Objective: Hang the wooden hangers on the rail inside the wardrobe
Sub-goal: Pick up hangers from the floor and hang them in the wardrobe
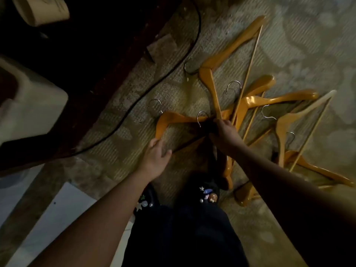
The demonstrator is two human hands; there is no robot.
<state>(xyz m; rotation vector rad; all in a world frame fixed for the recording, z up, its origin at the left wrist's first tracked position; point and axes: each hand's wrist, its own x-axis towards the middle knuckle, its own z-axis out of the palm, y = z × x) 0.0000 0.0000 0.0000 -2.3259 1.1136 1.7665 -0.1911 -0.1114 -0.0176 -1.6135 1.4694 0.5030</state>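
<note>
Both arms reach down, the left hand (157,158) loose-fingered and touching the tip of an orange wooden hanger (177,117), the right hand (225,132) curled round its middle by the hook, with a pile of matching hangers (256,100) on the patterned carpet floor (308,45) and a black cable (133,106) snaking past.

This is looking like a lived-in room of a home: a patterned carpet (289,45) is covering the floor, wooden hangers (212,89) are lying scattered on the carpet, a black cable (134,106) is trailing across the carpet, and dark wooden furniture (96,54) is standing along the carpet's left edge.
</note>
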